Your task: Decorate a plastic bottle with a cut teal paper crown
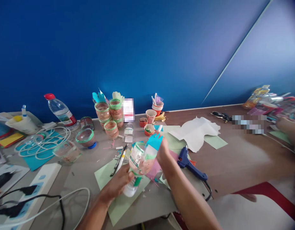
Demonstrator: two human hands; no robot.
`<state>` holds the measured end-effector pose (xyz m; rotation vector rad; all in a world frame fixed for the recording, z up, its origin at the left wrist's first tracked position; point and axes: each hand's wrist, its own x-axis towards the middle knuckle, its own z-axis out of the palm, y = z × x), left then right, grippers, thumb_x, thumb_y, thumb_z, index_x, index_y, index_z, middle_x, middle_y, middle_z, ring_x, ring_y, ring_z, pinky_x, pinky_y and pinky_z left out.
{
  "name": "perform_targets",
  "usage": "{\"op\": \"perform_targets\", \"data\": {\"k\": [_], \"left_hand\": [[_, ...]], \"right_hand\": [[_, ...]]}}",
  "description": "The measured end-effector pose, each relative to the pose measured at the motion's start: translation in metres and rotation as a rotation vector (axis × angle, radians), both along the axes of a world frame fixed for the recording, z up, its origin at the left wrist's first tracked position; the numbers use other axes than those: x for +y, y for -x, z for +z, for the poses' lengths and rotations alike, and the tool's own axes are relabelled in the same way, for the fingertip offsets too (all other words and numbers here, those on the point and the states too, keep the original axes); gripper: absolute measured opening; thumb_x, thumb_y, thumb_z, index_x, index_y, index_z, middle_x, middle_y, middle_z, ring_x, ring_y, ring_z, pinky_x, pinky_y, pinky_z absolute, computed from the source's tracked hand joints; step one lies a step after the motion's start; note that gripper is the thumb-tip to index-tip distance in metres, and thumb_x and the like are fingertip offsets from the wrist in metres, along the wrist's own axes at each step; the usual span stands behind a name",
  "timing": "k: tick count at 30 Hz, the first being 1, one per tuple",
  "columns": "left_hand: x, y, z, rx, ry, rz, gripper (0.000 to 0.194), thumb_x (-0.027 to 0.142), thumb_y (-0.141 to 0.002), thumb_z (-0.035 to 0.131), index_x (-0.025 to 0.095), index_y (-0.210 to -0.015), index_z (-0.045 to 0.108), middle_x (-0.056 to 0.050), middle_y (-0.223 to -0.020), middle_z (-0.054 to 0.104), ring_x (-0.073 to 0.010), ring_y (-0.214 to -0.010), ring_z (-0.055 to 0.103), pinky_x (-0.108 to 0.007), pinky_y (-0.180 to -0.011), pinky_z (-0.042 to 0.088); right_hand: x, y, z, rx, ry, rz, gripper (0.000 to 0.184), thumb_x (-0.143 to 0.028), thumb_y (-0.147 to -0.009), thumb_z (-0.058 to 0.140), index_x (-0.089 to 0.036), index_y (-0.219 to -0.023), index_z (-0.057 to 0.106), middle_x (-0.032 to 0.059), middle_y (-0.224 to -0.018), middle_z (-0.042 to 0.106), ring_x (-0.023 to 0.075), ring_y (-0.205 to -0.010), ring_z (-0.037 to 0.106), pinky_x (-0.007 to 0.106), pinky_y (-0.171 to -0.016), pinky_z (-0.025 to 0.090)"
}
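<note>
Over the table's front part, my left hand [120, 182] is wrapped round a cut plastic bottle [138, 162] with green edging and pinkish patches. The bottle is tilted, and its clear lower end [130, 190] sticks out below that hand. My right hand [163, 150] is closed at the right of the bottle, gripping a blue paper cutout [154, 141] with a notched top against its side. Part of the right fingers is hidden behind the paper. Beneath both hands lie a pale green sheet [117, 209] and pink paper [154, 169]. Pens [120, 161] rest left of the bottle.
A blue glue gun [191, 166] lies right of my right forearm. Green-rimmed bottle cups [102, 110], a red-capped bottle [61, 110] and paper cups [151, 116] stand along the wall. A coiled white cable [44, 143] and power strip [37, 188] occupy the left. Another person's hand [287, 127] is far right.
</note>
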<state>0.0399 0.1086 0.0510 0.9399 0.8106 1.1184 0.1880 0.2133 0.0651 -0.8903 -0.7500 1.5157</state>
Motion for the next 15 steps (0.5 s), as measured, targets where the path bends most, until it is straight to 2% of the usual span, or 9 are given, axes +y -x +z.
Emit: {"op": "perform_targets", "data": {"k": [1,4,7,11,13,15], "left_hand": [[0.002,0.001,0.000,0.005,-0.026,0.018,0.046,0.061,-0.066,0.070,0.018,-0.083,0.070,-0.005,-0.054,0.057,-0.0175,-0.050,0.052,-0.029,-0.047,0.037],[0.013,0.006,0.002,-0.017,-0.071,0.130,0.054,0.066,-0.067,0.067,0.015,-0.083,0.069,-0.010,-0.069,0.064,-0.0249,-0.071,0.062,-0.034,-0.062,0.047],[0.023,0.008,0.005,-0.055,-0.100,0.290,0.051,0.062,-0.066,0.070,0.016,-0.087,0.069,-0.011,-0.080,0.068,-0.0287,-0.088,0.064,-0.039,-0.078,0.050],[0.027,0.005,-0.003,-0.002,-0.101,0.411,0.041,0.044,-0.066,0.078,0.017,-0.094,0.067,-0.009,-0.091,0.070,-0.0267,-0.101,0.063,-0.040,-0.094,0.045],[0.029,0.004,-0.007,0.035,-0.120,0.463,0.042,0.043,-0.067,0.077,0.016,-0.098,0.066,-0.010,-0.099,0.069,-0.0253,-0.104,0.062,-0.038,-0.096,0.044],[0.031,0.005,-0.011,0.128,-0.097,0.532,0.045,0.044,-0.067,0.076,0.015,-0.100,0.064,-0.009,-0.101,0.069,-0.0245,-0.099,0.063,-0.037,-0.090,0.047]], "right_hand": [[0.006,-0.009,0.002,0.103,0.028,-0.148,0.031,-0.048,-0.071,0.063,-0.023,-0.062,0.044,-0.0077,-0.047,0.045,0.0092,-0.038,0.040,0.025,-0.042,0.039],[0.013,-0.023,0.005,0.175,0.016,-0.181,0.028,-0.049,-0.075,0.061,-0.023,-0.071,0.051,-0.0034,-0.063,0.057,0.0130,-0.056,0.056,0.027,-0.056,0.048],[0.008,-0.022,0.006,0.216,-0.022,-0.147,0.026,-0.048,-0.075,0.065,-0.023,-0.080,0.058,-0.0033,-0.066,0.058,0.0134,-0.061,0.057,0.026,-0.058,0.047],[-0.003,-0.019,0.013,0.357,-0.057,-0.086,0.024,-0.043,-0.073,0.072,-0.024,-0.084,0.061,-0.0060,-0.060,0.054,0.0111,-0.055,0.051,0.026,-0.060,0.047],[-0.009,-0.018,0.017,0.409,-0.132,0.001,0.023,-0.038,-0.071,0.075,-0.025,-0.083,0.061,-0.0064,-0.060,0.055,0.0114,-0.058,0.053,0.028,-0.066,0.049],[-0.018,-0.014,0.018,0.403,-0.234,0.100,0.023,-0.034,-0.069,0.077,-0.026,-0.081,0.059,-0.0062,-0.061,0.057,0.0127,-0.062,0.056,0.031,-0.073,0.050]]}}
